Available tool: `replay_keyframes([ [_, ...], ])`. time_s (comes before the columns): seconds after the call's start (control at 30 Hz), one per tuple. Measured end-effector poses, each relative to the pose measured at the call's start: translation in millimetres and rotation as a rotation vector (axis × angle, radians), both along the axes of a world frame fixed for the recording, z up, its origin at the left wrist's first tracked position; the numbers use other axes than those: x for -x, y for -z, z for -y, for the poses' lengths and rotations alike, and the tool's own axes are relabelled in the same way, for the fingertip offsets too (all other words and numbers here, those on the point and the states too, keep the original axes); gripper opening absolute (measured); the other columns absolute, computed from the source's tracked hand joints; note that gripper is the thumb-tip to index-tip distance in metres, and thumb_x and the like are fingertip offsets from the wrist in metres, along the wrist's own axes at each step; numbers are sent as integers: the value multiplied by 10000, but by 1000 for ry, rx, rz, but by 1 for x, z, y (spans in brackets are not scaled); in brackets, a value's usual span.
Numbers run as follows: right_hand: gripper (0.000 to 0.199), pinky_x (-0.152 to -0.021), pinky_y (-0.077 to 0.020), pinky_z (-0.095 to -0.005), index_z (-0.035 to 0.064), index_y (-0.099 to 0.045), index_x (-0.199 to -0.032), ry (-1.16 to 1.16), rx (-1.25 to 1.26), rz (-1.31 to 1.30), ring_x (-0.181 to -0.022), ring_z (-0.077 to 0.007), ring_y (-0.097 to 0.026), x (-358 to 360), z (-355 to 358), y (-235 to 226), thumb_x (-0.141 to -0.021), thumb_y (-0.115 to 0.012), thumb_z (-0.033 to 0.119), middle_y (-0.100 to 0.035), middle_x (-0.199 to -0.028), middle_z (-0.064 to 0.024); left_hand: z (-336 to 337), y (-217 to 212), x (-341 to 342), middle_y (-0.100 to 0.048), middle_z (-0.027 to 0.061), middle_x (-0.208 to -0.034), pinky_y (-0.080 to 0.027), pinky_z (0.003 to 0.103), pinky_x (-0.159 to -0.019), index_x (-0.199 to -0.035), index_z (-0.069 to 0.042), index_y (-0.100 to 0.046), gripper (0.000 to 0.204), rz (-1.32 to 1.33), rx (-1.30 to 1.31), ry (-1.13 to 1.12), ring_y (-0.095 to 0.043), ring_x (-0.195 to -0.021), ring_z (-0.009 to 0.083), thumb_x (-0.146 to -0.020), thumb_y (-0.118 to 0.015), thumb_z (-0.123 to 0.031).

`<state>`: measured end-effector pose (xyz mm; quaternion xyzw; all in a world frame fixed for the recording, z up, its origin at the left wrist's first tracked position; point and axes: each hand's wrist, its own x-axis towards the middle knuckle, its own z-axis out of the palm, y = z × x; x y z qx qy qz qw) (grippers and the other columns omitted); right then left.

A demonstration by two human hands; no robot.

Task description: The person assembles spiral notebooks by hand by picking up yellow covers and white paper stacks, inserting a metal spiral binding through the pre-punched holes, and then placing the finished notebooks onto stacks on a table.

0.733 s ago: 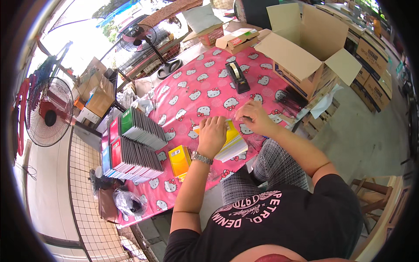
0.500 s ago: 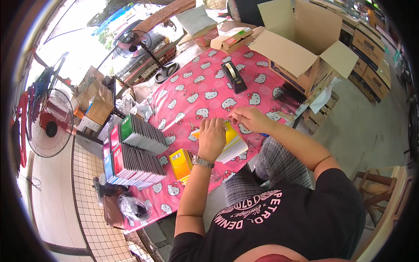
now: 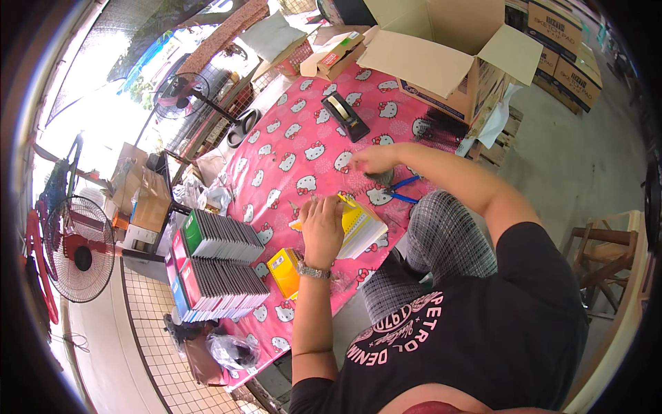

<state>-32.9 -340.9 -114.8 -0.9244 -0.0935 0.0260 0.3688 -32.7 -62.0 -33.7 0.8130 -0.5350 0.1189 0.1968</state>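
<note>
The left hand (image 3: 323,228) clasps the yellow spiral-notebook stack (image 3: 360,231) on the tabletop (image 3: 277,178), seemingly steadying it. Whether the right hand (image 3: 374,160), at its twelve o'clock, grips anything is unclear; blue-handled pliers (image 3: 407,183) lie handy at two.

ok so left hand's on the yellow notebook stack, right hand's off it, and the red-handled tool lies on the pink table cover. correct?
One thing's off: the tool has blue handles, not red, as the head view shows. Left hand on the yellow notebook stack, right hand off it, and the tool lying on the pink table cover all stand.
</note>
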Motion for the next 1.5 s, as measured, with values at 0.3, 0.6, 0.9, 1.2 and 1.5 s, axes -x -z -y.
replay_keyframes([
  [0.3, 411, -876, -459, -342, 67, -650, -1079, -21, -1, -143, -1041, -243, -591, -7, -20, 15, -768, -717, 327, -640, -1121, -110, -29, 13, 1, -561, 90, -1164, -303, 554, -1039, -1117, -109, -575, 327, 3, -14, -407, -457, -1188, 348, -895, -657, -335],
  [0.6, 572, -815, -458, -329, 62, -641, -1184, -263, -313, -389, -941, -142, -594, 27, -32, -101, -879, -599, 545, -653, -1053, -32, -13, 5, -11, -613, 82, -943, -414, 453, -856, -968, -70, -632, 315, -51, 131, -89, -548, -967, 311, -797, -767, -298],
  [0.9, 447, -783, -423, -277, 75, -678, -1030, -298, -926, -388, -908, -88, -538, 32, -51, -85, -881, -619, 492, -617, -1015, 32, -17, 7, -15, -609, 96, -954, -423, 456, -870, -985, -57, -616, 332, -93, 143, -68, -542, -961, 327, -756, -782, -230],
  [1.2, 527, -1004, -418, -302, -21, -541, -1285, -326, -245, -400, -1109, -150, -585, 6, -49, -95, -912, -611, 344, -632, -1202, -79, -40, 5, -34, -591, 126, -947, -461, 414, -806, -983, -27, -591, 260, -259, 240, -60, -568, -901, 319, -761, -726, -41],
  [1.5, 496, -914, -467, -308, -6, -623, -1178, -346, -1234, -415, -1056, -168, -609, 9, -67, -82, -874, -674, 383, -647, -1151, -100, -42, -2, -34, -591, 114, -946, -481, 316, -611, -1029, -16, -602, 228, -443, 143, -120, -604, -728, 223, -819, -688, -32],
])
